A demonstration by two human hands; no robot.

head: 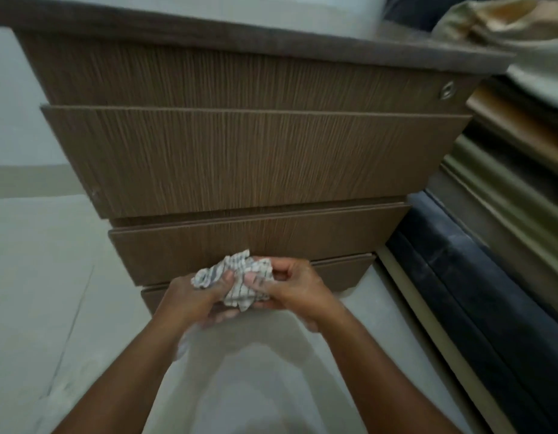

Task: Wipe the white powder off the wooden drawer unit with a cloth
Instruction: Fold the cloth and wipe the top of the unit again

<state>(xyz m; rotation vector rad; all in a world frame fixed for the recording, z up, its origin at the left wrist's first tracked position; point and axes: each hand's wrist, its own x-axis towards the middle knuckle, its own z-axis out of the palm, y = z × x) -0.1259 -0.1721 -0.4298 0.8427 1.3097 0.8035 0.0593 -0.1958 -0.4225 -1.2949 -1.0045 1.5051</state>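
Observation:
The wooden drawer unit fills the upper half of the head view, brown with a vertical grain and several drawer fronts stepping down toward me. A crumpled white cloth with dark stripes is bunched between both hands, just in front of the lowest drawer fronts. My left hand grips its left side, and my right hand pinches its right side. No white powder shows on the drawer fronts from here. The unit's grey top is seen only at a flat angle.
A round metal lock sits at the top drawer's right end. Pale floor lies to the left and below. Stacked dark and olive cushions or mattresses press against the unit's right side, with beige fabric on top.

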